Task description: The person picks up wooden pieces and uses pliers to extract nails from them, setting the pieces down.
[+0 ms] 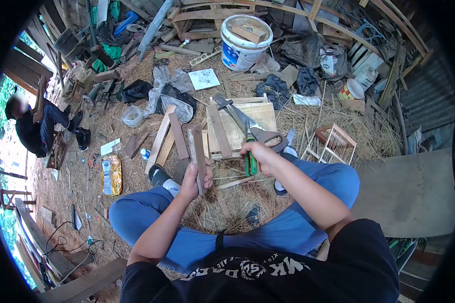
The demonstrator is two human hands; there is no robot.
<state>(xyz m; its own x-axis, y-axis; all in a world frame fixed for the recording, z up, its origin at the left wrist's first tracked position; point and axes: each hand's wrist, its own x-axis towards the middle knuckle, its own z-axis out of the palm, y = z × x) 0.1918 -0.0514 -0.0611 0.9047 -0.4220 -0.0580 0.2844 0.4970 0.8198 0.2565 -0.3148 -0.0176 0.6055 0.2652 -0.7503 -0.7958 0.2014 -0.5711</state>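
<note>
My left hand (193,181) is closed round a narrow wooden piece (197,146), which stands up between my knees. My right hand (259,154) grips green-handled pliers (251,164), their jaws pointing away from me. Just beyond my hands lies a low wooden board (245,121). On it rest a hammer (224,103), a handsaw (268,135) and a wooden strip (219,129). Several wood strips (163,136) lean together left of the board.
A white bucket (240,55) stands beyond the board. A wooden frame (337,144) lies at the right, near a flat sheet (407,194). Straw and a golden packet (111,174) lie on the ground. Another person (35,121) sits at the far left.
</note>
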